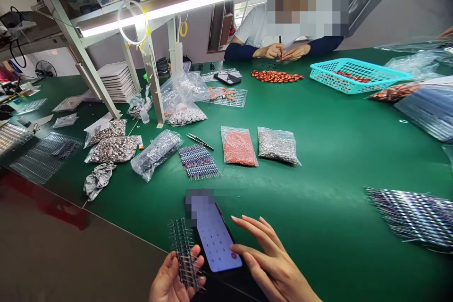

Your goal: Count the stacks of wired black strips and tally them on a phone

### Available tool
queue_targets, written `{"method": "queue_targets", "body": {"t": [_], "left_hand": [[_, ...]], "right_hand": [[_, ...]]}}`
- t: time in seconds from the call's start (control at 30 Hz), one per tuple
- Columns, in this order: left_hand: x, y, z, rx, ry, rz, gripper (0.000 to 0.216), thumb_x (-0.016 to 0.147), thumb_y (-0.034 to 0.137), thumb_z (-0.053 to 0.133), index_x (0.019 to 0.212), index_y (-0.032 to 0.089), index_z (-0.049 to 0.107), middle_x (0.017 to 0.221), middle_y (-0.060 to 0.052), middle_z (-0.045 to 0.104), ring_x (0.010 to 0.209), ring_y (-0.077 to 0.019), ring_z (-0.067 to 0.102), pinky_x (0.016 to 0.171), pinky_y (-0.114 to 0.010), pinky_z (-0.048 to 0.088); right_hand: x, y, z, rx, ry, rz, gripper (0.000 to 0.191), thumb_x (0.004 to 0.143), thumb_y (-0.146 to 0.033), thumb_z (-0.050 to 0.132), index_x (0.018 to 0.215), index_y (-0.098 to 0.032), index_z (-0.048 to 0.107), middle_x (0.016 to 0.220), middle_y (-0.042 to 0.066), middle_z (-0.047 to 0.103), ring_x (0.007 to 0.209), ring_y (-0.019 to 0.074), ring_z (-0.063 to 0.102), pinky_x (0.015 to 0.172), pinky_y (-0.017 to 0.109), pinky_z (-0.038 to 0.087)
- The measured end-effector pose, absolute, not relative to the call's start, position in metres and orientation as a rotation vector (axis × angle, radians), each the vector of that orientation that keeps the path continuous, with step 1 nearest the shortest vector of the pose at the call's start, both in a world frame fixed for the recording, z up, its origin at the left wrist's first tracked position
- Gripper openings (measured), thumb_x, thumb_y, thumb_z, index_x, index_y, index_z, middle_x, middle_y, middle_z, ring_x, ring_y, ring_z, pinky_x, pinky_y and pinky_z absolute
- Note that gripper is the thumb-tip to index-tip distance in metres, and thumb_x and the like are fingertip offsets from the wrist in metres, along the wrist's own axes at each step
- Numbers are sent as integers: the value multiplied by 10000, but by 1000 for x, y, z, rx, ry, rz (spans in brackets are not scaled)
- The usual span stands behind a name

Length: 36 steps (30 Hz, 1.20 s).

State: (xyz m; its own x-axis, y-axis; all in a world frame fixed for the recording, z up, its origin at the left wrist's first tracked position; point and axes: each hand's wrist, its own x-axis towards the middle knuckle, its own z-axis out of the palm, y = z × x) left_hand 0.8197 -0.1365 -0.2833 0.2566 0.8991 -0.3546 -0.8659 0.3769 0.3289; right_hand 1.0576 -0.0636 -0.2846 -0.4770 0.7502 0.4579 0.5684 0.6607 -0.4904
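My left hand point(173, 283) is at the bottom edge, fingers curled around a small clear tray of wire-legged parts point(184, 252), held upright. Beside it a phone point(214, 236) lies on the green table point(318, 151), its screen lit with a keypad. My right hand point(269, 259) rests flat next to the phone with fingers stretched out and the thumb touching the lower right of the screen. It holds nothing.
Bags of orange parts point(239, 146) and silver parts point(278, 145), a strip of components point(198, 161) and tweezers point(200, 140) lie ahead. A turquoise basket point(357, 75) stands far right. Across the table a co-worker's hands point(283, 51) work. Taped components point(414, 214) lie at the right.
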Motion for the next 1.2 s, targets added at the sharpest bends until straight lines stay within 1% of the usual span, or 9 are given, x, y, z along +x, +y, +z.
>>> {"method": "queue_targets", "body": {"t": [0.1, 0.2, 0.4, 0.5, 0.73, 0.87, 0.93, 1.1, 1.2], "left_hand": [[820, -136, -284, 80, 535, 1198, 200, 871, 216, 556, 939, 263, 738, 1246, -137, 606, 1181, -278, 545, 940, -379, 442], [820, -136, -284, 80, 535, 1200, 203, 874, 216, 551, 941, 262, 736, 1247, -139, 605, 1181, -276, 545, 939, -380, 441], [820, -137, -283, 68, 537, 1201, 190, 862, 216, 569, 938, 264, 737, 1247, -145, 603, 1184, -283, 541, 928, -378, 449], [821, -137, -283, 65, 545, 1206, 179, 854, 217, 583, 935, 262, 736, 1237, -141, 612, 1168, -277, 556, 922, -377, 454], [823, -138, -282, 61, 573, 1219, 158, 844, 227, 601, 926, 252, 734, 1225, -139, 621, 1154, -275, 566, 906, -372, 460], [823, -138, -283, 64, 580, 1222, 159, 844, 239, 602, 937, 252, 730, 1223, -141, 622, 1150, -273, 570, 904, -376, 463], [823, -138, -284, 71, 575, 1222, 161, 845, 238, 600, 941, 253, 729, 1228, -136, 619, 1149, -270, 571, 906, -377, 464], [822, -140, -288, 90, 560, 1222, 176, 862, 234, 575, 954, 254, 723, 1238, -121, 615, 1153, -265, 569, 907, -371, 465], [822, -140, -290, 94, 550, 1222, 184, 868, 230, 564, 963, 257, 720, 1247, -114, 610, 1159, -264, 564, 905, -373, 468]], "right_hand": [[1057, -63, -284, -1030, -2247, 375, 260, 902, -195, 456, 994, -252, 693, 1393, 60, 449, 1275, 338, 393, 1042, 624, 301], [1056, -64, -282, -1009, -2212, 385, 274, 907, -188, 435, 976, -247, 693, 1383, 57, 460, 1280, 319, 390, 1065, 596, 288], [1052, -65, -280, -990, -2237, 390, 270, 899, -197, 458, 1015, -264, 692, 1385, 46, 463, 1275, 312, 397, 1070, 583, 291], [1051, -65, -280, -989, -2237, 391, 276, 904, -192, 446, 1009, -261, 692, 1392, 51, 450, 1283, 320, 382, 1056, 603, 296], [1046, -65, -281, -1021, -2306, 391, 285, 918, -207, 441, 1062, -274, 677, 1417, 52, 419, 1292, 340, 367, 1025, 642, 314], [1038, -60, -281, -1022, -2329, 385, 302, 937, -208, 412, 1122, -269, 642, 1442, 83, 370, 1307, 338, 337, 1004, 674, 313], [1032, -58, -281, -1037, -2348, 368, 289, 939, -210, 419, 1116, -269, 640, 1450, 97, 352, 1312, 337, 325, 994, 679, 319], [1024, -59, -278, -989, -2405, 375, 281, 933, -203, 435, 1111, -266, 644, 1475, 87, 323, 1340, 338, 280, 1016, 661, 304], [1025, -61, -277, -930, -2405, 394, 280, 923, -185, 446, 1093, -270, 651, 1468, 66, 345, 1327, 331, 317, 1037, 638, 294]]}}
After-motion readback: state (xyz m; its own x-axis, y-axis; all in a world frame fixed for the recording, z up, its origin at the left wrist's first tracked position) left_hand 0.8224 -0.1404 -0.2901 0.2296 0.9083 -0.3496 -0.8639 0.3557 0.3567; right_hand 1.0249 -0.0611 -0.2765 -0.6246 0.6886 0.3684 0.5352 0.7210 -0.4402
